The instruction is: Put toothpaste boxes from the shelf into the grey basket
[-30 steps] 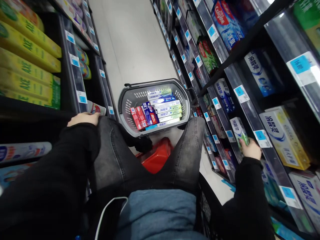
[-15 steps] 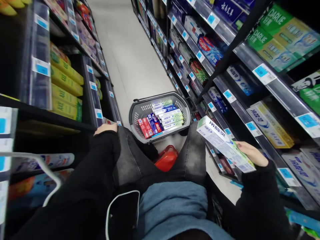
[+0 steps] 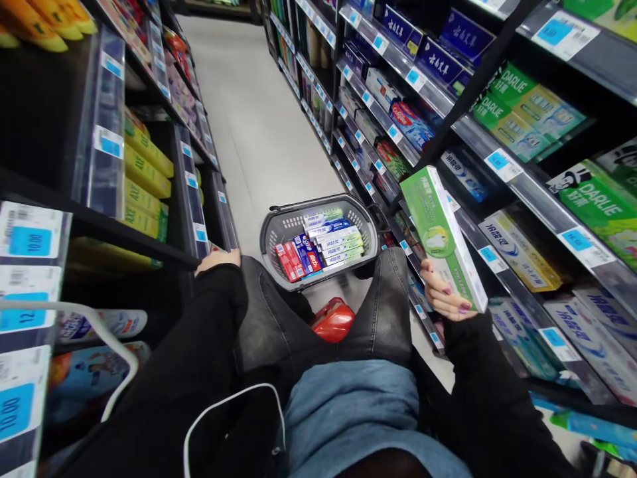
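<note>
Aisle (image 3: pixel 253 133); right hand (image 3: pixel 448 292) holds box (image 3: pixel 438 229)

Just beyond the knees (image 3: pixel 391 269), a basket (image 3: pixel 367 229) with cartons (image 3: pixel 342 247) lying in it sits between the left rack (image 3: pixel 107 133) and the right rack (image 3: pixel 540 202) (Darlie packs (image 3: pixel 532 109) lie on the latter). The left hand (image 3: pixel 217 259) is beside the left knee; the right hand (image 3: pixel 442 293), right of the thighs, holds a box (image 3: pixel 442 232) before the right rack.

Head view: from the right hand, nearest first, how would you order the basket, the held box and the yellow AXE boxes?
1. Held box: in the right hand.
2. Basket: ahead, left of that hand.
3. Yellow AXE boxes: far left side.
</note>
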### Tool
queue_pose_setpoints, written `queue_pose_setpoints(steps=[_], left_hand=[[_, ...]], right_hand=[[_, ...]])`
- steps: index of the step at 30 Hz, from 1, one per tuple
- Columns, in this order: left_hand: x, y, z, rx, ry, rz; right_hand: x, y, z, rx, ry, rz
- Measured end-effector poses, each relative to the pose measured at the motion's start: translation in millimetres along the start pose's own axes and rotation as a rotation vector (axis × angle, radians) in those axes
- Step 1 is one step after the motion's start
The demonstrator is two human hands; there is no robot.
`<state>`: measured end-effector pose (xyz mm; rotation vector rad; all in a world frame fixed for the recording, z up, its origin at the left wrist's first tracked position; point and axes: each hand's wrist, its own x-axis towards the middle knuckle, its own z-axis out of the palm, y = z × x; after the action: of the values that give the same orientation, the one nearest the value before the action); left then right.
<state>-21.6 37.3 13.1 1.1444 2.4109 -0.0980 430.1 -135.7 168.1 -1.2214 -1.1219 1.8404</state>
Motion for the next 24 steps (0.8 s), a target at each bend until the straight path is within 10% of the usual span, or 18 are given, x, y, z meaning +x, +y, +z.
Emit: queue_pose_setpoints(steps=[4, 9, 14, 18, 24], left_hand=[[0, -1, -0.1, -0.01, 0.009, 0.016], [4, -2, 4.5, -0.033, 0.046, 0.014], [12, -3, 7.5, -0.047, 0.021, 0.007], [15, -2, 7.3, -0.039, 0.006, 0.011], [20, -2, 4.3, -0.041, -0.02, -0.01]], right_hand=[[16, 1, 17, 0.252, -0.005, -0.046], [44, 12, 20, -0.009, 0.202, -0.107], [99, 26, -11, -0.805, 0.286, -0.258], [169, 37, -24, -1.568, 0.159, -0.059], [293, 65, -30, -1.823, 0.042, 0.021]])
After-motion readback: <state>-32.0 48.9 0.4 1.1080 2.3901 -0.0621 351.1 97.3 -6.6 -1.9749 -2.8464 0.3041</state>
